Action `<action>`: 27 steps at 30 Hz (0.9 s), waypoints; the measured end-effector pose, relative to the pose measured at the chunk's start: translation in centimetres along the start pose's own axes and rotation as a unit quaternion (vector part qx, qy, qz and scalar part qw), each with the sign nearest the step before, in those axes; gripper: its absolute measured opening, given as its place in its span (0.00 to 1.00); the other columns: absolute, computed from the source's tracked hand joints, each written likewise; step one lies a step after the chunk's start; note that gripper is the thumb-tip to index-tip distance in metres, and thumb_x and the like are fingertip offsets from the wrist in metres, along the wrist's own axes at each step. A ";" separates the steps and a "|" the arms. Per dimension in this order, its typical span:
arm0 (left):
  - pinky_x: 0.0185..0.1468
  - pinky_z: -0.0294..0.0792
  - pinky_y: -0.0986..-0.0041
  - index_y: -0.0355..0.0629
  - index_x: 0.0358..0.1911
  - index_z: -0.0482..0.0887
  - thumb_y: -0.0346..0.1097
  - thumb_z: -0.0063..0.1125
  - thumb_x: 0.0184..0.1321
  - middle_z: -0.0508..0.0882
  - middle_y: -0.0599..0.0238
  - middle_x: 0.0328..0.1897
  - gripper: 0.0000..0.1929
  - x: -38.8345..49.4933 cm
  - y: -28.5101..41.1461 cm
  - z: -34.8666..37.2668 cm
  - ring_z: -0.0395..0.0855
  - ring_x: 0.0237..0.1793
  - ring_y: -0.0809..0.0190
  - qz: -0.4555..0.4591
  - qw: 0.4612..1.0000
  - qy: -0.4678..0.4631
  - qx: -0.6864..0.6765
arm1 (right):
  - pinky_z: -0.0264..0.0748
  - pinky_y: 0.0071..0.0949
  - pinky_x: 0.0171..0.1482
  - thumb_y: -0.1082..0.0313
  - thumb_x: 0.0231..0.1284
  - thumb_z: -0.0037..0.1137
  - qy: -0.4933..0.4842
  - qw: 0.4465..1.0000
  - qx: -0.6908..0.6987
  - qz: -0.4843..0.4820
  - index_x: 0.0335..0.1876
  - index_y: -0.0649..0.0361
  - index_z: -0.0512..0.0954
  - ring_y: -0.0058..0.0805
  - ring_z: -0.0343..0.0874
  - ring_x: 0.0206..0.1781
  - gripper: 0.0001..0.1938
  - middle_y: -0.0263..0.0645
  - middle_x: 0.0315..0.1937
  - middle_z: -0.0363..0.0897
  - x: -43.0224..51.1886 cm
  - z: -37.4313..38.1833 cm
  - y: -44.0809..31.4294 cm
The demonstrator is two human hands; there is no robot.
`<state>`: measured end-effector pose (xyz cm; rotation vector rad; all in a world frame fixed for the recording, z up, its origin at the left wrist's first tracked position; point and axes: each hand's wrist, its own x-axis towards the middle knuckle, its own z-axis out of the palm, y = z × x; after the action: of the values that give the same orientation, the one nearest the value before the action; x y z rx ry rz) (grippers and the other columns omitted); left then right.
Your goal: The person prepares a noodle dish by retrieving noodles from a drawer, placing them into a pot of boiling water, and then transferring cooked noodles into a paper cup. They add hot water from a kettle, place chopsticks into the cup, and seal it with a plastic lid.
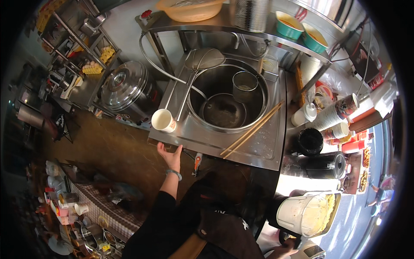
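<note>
My left hand (169, 157), with a bracelet at the wrist, is raised at the front edge of the steel cooker top, fingers apart and holding nothing. Just beyond it a white paper cup (161, 120) stands on the corner. At the lower right my right hand (286, 247) is closed around a black handle (300, 241), beside a large pale tub (300, 213); the tub partly hides what the handle belongs to. Before me is a round steel boiling pot (228, 129) with a strainer basket (245, 85) inside. A wire skimmer (205, 59) rests across its far left rim.
Long wooden chopsticks (252, 129) lie across the pot's right front rim. A lidded steel pot (123, 84) stands left, stacked paper cups (333, 113) right. Above the cooker, a steel shelf (210, 27) holds a plastic basin (192, 9) and green containers (288, 26). An orange-handled tool (197, 162) hangs at the front.
</note>
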<state>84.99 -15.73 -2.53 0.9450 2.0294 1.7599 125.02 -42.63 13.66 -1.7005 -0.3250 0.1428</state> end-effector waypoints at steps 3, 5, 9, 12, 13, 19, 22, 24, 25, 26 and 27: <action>0.67 0.44 0.65 0.37 0.62 0.47 0.31 0.73 0.33 0.54 0.53 0.64 0.52 5.2 -2.0 0.2 0.50 0.65 0.55 0.008 0.998 -0.042 -0.037 | 0.49 0.18 0.23 0.69 0.29 0.44 0.016 1.000 -0.003 -0.005 0.15 0.61 0.64 0.19 0.54 0.18 0.06 0.29 0.14 0.56 0.2 1.0 -1.6; 0.67 0.45 0.62 0.41 0.63 0.44 0.30 0.73 0.30 0.54 0.54 0.65 0.55 7.3 -2.5 0.6 0.50 0.66 0.55 -0.014 0.996 -0.088 -0.029 | 0.48 0.18 0.22 0.69 0.28 0.43 0.016 0.999 -0.045 -0.007 0.15 0.61 0.64 0.18 0.54 0.18 0.06 0.28 0.14 0.56 0.1 1.1 -2.7; 0.63 0.57 0.59 0.46 0.64 0.42 0.32 0.74 0.30 0.57 0.55 0.63 0.57 10.5 -2.9 1.6 0.62 0.60 0.54 0.008 0.996 -0.090 -0.017 | 0.60 0.16 0.18 0.71 0.24 0.50 -0.017 0.998 -0.053 0.036 0.25 0.63 0.72 0.19 0.65 0.16 0.13 0.30 0.17 0.68 -1.6 1.4 -4.7; 0.60 0.62 0.67 0.36 0.59 0.59 0.32 0.75 0.33 0.67 0.57 0.59 0.45 12.2 -3.3 2.3 0.68 0.56 0.59 0.048 0.993 -0.108 -0.021 | 0.59 0.17 0.20 0.71 0.26 0.50 -0.099 0.980 -0.167 -0.031 0.20 0.62 0.72 0.17 0.65 0.18 0.08 0.28 0.16 0.69 -2.8 2.3 -6.1; 0.59 0.62 0.70 0.34 0.55 0.67 0.31 0.72 0.39 0.72 0.58 0.56 0.36 12.7 -3.2 2.3 0.71 0.53 0.61 -0.014 0.988 -0.142 -0.059 | 0.59 0.17 0.21 0.71 0.27 0.49 -0.109 0.987 -0.100 0.058 0.19 0.62 0.71 0.17 0.65 0.18 0.07 0.27 0.16 0.69 -3.1 2.3 -6.9; 0.57 0.67 0.66 0.33 0.54 0.69 0.25 0.64 0.44 0.74 0.55 0.55 0.29 13.3 1.4 -1.3 0.74 0.52 0.58 -0.037 0.967 -0.230 -0.100 | 0.61 0.19 0.25 0.74 0.25 0.55 -0.205 0.960 -0.190 -0.013 0.24 0.64 0.71 0.17 0.64 0.21 0.12 0.29 0.19 0.68 -3.1 2.2 -10.0; 0.59 0.64 0.66 0.38 0.58 0.66 0.30 0.64 0.46 0.73 0.57 0.56 0.32 8.9 5.4 -1.1 0.71 0.56 0.58 0.010 0.878 -0.468 -0.101 | 0.65 0.24 0.31 0.74 0.22 0.57 -0.223 0.877 -0.326 -0.274 0.39 0.65 0.69 0.23 0.68 0.27 0.25 0.35 0.26 0.70 -2.8 2.4 -12.3; 0.59 0.63 0.67 0.42 0.59 0.64 0.30 0.70 0.39 0.72 0.61 0.57 0.39 4.6 7.6 0.9 0.69 0.57 0.60 0.051 0.798 -0.599 -0.039 | 0.65 0.22 0.28 0.72 0.21 0.57 -0.193 0.924 -0.240 -0.228 0.34 0.65 0.70 0.22 0.67 0.24 0.22 0.35 0.23 0.70 -2.7 3.1 -14.4; 0.58 0.64 0.68 0.41 0.58 0.65 0.30 0.72 0.36 0.72 0.60 0.56 0.40 2.1 8.6 2.3 0.69 0.57 0.61 0.011 0.774 -0.632 -0.042 | 0.61 0.19 0.22 0.69 0.20 0.57 -0.267 0.931 -0.234 -0.087 0.24 0.64 0.70 0.20 0.64 0.18 0.16 0.33 0.16 0.67 -1.7 3.3 -16.4; 0.58 0.64 0.69 0.40 0.57 0.64 0.34 0.74 0.34 0.73 0.60 0.55 0.42 -0.2 9.4 3.7 0.70 0.55 0.61 -0.026 0.733 -0.671 -0.106 | 0.59 0.19 0.20 0.69 0.20 0.57 -0.297 0.907 -0.276 -0.115 0.20 0.64 0.69 0.20 0.62 0.15 0.14 0.33 0.13 0.65 -1.3 3.8 -17.7; 0.57 0.64 0.69 0.39 0.57 0.63 0.37 0.75 0.31 0.73 0.61 0.53 0.44 -2.6 10.2 5.1 0.72 0.54 0.60 -0.066 0.686 -0.703 -0.173 | 0.59 0.19 0.20 0.69 0.20 0.57 -0.306 0.889 -0.308 -0.148 0.18 0.63 0.69 0.20 0.63 0.15 0.13 0.33 0.12 0.65 -1.1 4.4 -18.7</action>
<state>92.89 -13.08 5.67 1.3030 0.6615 0.6726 120.27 -36.40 31.21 -2.1724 -1.2017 0.3825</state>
